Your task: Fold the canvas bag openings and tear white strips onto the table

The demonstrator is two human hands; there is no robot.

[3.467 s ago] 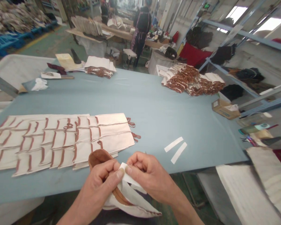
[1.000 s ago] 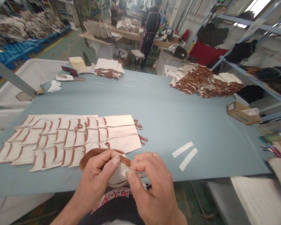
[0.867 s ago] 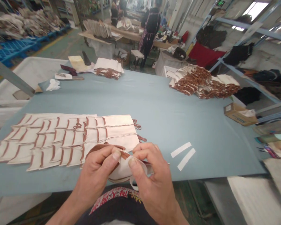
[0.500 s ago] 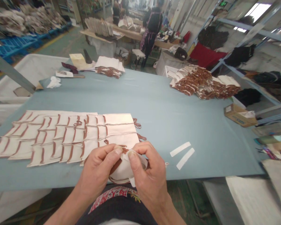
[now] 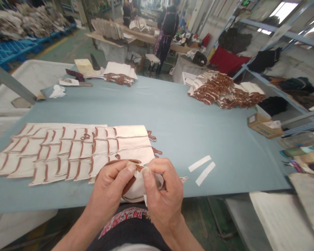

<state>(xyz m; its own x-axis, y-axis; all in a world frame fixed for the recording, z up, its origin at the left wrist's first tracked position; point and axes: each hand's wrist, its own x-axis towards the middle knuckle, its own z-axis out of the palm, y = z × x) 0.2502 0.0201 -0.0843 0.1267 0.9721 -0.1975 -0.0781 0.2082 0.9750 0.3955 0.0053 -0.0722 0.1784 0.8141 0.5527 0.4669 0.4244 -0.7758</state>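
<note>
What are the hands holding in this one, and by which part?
The left hand and right hand both pinch a white, brown-trimmed fabric piece at its upper edge, fingertips close together.

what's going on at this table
A person at the near edge of the blue-grey table holds a small white fabric piece with brown trim. The left hand and right hand both pinch its top edge. Overlapping rows of similar pieces lie to the left, two white strips to the right, and a heap of pieces further back.
</note>
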